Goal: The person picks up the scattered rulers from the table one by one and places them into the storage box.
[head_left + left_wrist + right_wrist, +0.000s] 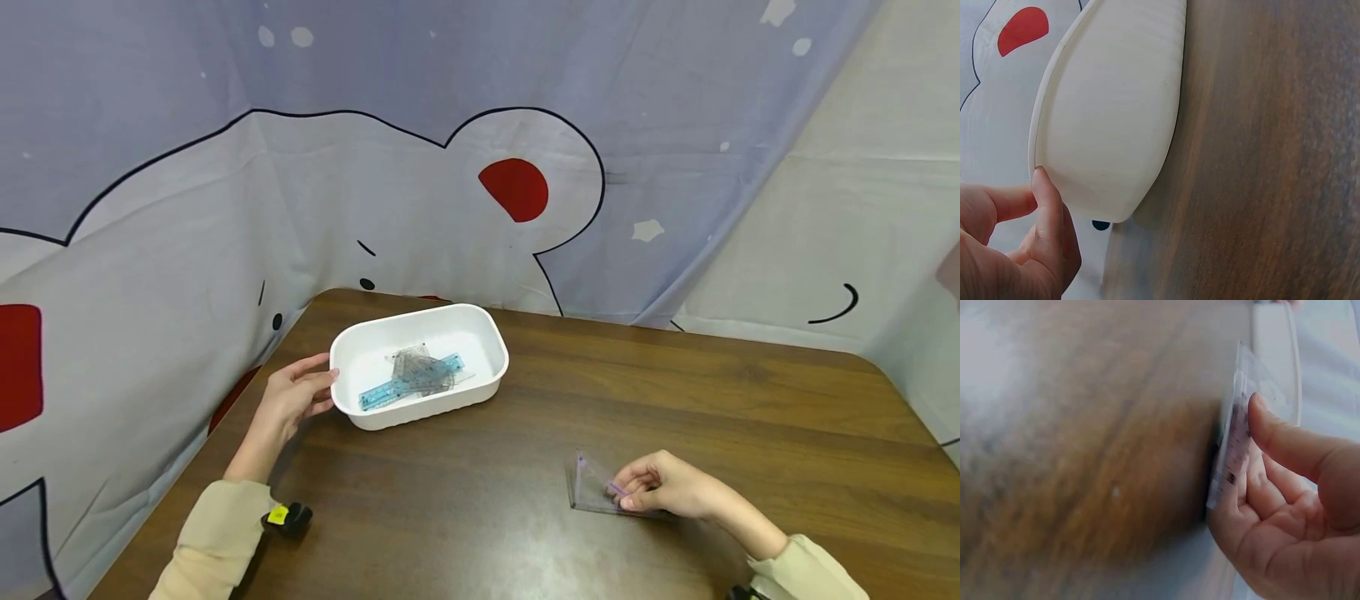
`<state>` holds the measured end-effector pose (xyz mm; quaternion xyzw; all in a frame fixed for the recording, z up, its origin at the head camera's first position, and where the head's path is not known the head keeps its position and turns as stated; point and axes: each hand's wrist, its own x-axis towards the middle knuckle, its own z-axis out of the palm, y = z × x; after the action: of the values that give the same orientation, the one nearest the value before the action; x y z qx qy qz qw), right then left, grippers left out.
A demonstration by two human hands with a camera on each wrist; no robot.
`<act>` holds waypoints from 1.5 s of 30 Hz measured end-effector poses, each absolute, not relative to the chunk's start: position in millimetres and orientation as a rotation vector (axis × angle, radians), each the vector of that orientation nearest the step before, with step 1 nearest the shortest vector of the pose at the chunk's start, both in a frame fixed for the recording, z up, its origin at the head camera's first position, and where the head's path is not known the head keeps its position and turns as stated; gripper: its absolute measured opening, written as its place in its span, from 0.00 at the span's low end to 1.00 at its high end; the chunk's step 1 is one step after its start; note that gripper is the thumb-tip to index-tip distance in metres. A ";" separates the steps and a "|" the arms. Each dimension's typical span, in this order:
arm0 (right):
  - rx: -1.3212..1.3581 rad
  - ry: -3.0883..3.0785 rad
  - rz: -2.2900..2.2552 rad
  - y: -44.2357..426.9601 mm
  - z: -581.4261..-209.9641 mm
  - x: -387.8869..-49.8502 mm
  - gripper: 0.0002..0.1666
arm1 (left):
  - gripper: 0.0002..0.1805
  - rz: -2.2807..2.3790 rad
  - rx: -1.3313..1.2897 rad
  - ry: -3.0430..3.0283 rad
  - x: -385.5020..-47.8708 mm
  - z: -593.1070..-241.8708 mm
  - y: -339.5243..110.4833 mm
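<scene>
My left hand (pixel 288 400) grips the near-left end of a white plastic basket (pixel 491 390), with fingertips against its rim. The left wrist view shows the fingers at the edge of the basket wall (pixel 1110 106). Inside lie a light-blue ruler (pixel 380 395) and a heap of clear, greyish rulers or set squares (pixel 422 372), overlapping so that their exact kinds are hard to tell. At the right, my right hand (pixel 667 485) pinches a clear set square (pixel 585 490) with purple markings between thumb and fingers. In the right wrist view this set square (pixel 1233 450) stands tilted close to the tabletop.
The brown wooden table (pixel 465 517) has rounded far corners. Behind it hangs a patterned curtain (pixel 405 192) that meets the table's back and left edges. A black wrist device (pixel 288 518) with a yellow label sits at my left sleeve.
</scene>
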<state>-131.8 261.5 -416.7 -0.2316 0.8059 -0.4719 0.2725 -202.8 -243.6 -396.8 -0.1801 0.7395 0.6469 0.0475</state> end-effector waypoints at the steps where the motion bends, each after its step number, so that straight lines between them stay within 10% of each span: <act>1: -0.615 2.132 -1.288 262.9 -416.5 -132.7 0.17 | 0.33 1.970 -0.554 2.256 -202.6 -397.0 -243.6; 45: -0.453 1.898 -1.458 260.5 -403.7 -148.7 0.28 | 0.34 1.981 -0.517 2.255 -201.0 -398.1 -244.9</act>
<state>-148.7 260.5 -403.7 -0.1744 0.7313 -0.5617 0.3454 -201.0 -244.9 -398.1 -0.1696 0.7394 0.6498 0.0479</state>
